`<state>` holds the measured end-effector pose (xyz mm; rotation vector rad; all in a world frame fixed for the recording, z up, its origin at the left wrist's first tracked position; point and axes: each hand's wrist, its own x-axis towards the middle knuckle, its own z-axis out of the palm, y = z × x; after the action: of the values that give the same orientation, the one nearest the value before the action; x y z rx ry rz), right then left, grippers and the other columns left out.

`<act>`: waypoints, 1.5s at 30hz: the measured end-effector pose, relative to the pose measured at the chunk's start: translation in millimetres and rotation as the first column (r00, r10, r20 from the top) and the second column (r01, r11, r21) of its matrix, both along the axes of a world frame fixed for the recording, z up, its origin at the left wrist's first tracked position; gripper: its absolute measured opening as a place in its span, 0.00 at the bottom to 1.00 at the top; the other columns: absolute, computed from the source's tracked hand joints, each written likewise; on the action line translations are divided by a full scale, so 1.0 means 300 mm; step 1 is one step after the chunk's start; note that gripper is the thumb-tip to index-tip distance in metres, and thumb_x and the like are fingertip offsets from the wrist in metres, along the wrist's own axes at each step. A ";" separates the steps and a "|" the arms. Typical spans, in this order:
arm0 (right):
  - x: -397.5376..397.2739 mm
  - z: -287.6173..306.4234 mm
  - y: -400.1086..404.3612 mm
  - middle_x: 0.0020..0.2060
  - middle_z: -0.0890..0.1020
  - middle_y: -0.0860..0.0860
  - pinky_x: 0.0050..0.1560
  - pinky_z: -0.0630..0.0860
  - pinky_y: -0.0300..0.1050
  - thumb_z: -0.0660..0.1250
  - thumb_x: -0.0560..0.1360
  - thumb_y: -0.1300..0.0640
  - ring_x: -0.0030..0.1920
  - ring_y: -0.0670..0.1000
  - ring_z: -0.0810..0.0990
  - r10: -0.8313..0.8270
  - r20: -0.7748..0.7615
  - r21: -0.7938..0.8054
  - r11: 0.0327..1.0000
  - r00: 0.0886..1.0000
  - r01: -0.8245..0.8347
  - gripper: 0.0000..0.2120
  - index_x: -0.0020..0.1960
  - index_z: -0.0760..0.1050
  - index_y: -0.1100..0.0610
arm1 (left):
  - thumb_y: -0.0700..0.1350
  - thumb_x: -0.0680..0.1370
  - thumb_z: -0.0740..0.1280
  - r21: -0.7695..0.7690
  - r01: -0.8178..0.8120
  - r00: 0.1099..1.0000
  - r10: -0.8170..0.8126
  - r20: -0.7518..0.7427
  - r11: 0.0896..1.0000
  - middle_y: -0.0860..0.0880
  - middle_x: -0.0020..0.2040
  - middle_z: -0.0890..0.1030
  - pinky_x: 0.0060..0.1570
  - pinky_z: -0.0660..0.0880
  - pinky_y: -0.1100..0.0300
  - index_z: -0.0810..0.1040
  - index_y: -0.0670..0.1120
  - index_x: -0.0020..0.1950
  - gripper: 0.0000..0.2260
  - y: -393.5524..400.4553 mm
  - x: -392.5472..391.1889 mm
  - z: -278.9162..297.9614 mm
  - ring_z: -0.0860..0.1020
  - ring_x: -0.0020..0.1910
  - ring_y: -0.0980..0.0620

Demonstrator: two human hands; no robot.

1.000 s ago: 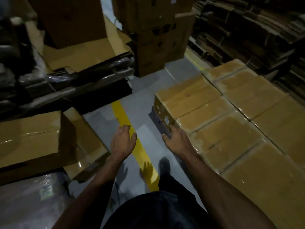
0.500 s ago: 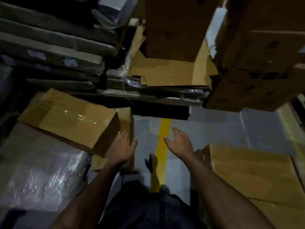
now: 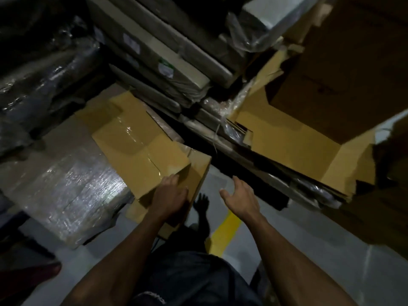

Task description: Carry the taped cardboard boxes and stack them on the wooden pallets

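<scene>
Now, left hand [image 3: 170, 198]: your fingers lie flat on the taped box [image 3: 141, 149] corner.
Right hand [image 3: 241, 197]: released, at three o'clock of it.

Tan taped cardboard box [image 3: 136, 138], tilted, atop a shrink-wrapped stack [image 3: 66, 191]

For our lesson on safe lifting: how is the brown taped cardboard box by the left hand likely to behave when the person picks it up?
The brown taped cardboard box looks stiff: its edges are straight and its flaps sealed. The glossy tape along the top may be slippery, so gripping the corners seems wiser. It lies tilted over a plastic-wrapped bundle, so it may slide when the left hand pulls it.
</scene>
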<state>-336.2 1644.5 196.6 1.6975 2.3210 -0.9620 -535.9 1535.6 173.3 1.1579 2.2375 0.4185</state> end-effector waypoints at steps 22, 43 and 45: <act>-0.607 -0.037 0.664 0.57 0.81 0.52 0.56 0.73 0.49 0.67 0.73 0.41 0.61 0.57 0.78 0.658 -0.081 -0.025 0.750 0.749 -0.662 0.21 0.62 0.75 0.50 | 0.53 0.82 0.58 -0.097 -0.681 0.732 0.674 -0.097 0.726 0.44 0.74 0.67 0.68 0.62 0.55 0.63 0.41 0.75 0.25 0.291 -0.175 -0.004 0.64 0.72 0.46; -1.269 -0.359 0.874 0.74 0.68 0.57 0.69 0.67 0.54 0.65 0.74 0.33 0.73 0.59 0.67 0.736 -0.106 -0.011 0.672 0.669 -0.740 0.42 0.79 0.58 0.55 | 0.57 0.80 0.61 -0.203 -0.795 0.603 0.782 -0.160 0.571 0.42 0.77 0.61 0.72 0.62 0.47 0.58 0.41 0.78 0.32 0.280 -0.838 -0.307 0.60 0.75 0.42; -1.346 -0.425 0.868 0.78 0.61 0.56 0.72 0.64 0.53 0.70 0.75 0.40 0.77 0.59 0.61 0.541 -0.203 -0.206 0.791 0.816 -0.576 0.44 0.81 0.52 0.56 | 0.58 0.79 0.63 -0.172 -0.896 0.417 0.909 -0.003 0.410 0.41 0.77 0.62 0.70 0.65 0.46 0.58 0.41 0.77 0.34 0.279 -0.904 -0.374 0.63 0.74 0.40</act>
<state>-739.9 1905.1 69.1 0.7783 2.4173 -1.1936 -807.0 1619.2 61.0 -0.3188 2.5746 0.6753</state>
